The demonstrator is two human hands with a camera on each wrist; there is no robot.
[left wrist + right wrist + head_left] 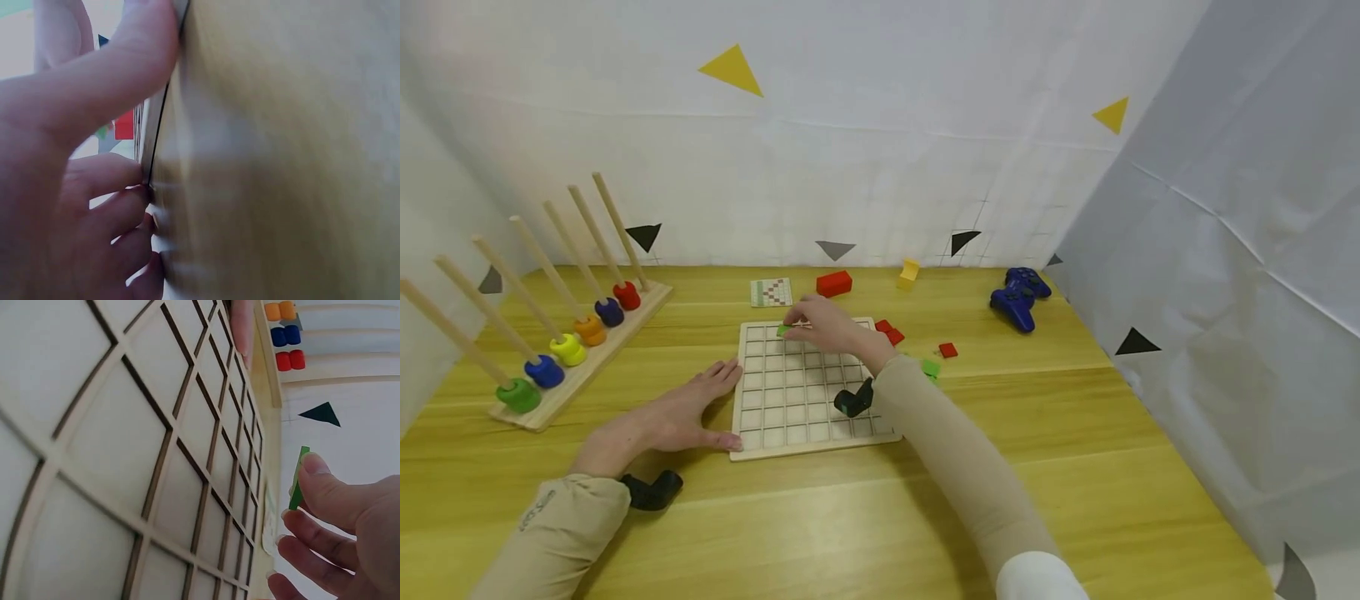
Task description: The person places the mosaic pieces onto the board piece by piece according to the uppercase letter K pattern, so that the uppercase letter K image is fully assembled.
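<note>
A wooden grid board (pixel 775 412) with square cells lies on the table in the head view. My right hand (pixel 831 325) is over its far left part, pinching a thin green tile (pixel 299 478) between thumb and fingertips; in the right wrist view the tile is on edge above the grid. At the board's left side, my left hand (pixel 681 412) has its thumb spread toward the near corner and its fingertips against the edge farther back. Several red tiles (pixel 889 332) and some green tiles (pixel 930 368) lie to the right, partly behind my right arm.
Behind the board are a small pattern card (pixel 771 292), a red block (pixel 834 284) and a yellow piece (pixel 907 274). A peg rack (pixel 602 354) with coloured beads stands at the left. The blue game controller (pixel 1019 298) lies at the back right, near the table's edge.
</note>
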